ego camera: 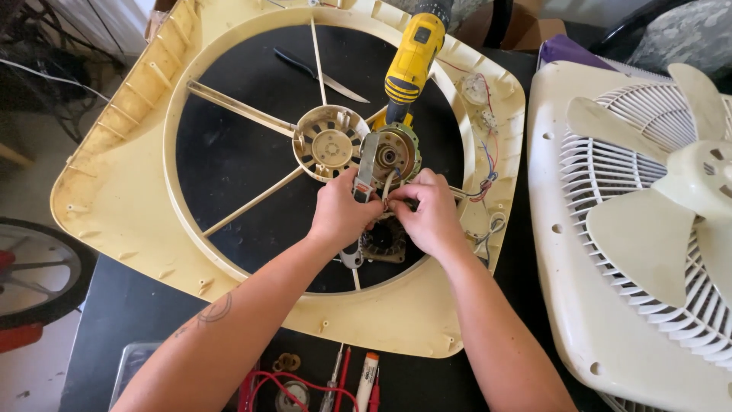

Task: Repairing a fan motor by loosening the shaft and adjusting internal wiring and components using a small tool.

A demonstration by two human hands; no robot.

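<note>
Probes (335, 385), table edge, near you. Left hand (341, 216) grips pliers (364, 177); right hand (431, 213) pinches wires (389, 191) at the motor (393, 155), frame (396, 305) centre. Risk: your pull snaps thin wires; drill (412, 57) tips.

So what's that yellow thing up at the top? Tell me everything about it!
That is a cordless drill. Its body is bright yellow plastic with black parts, and a small dark label sits on its top. It lies across the upper rim of the big cream fan frame, nose pointing down toward the round metal motor. Its top end runs out of the picture. Neither the left hand nor the right hand touches it; both are busy just below the motor.
</note>
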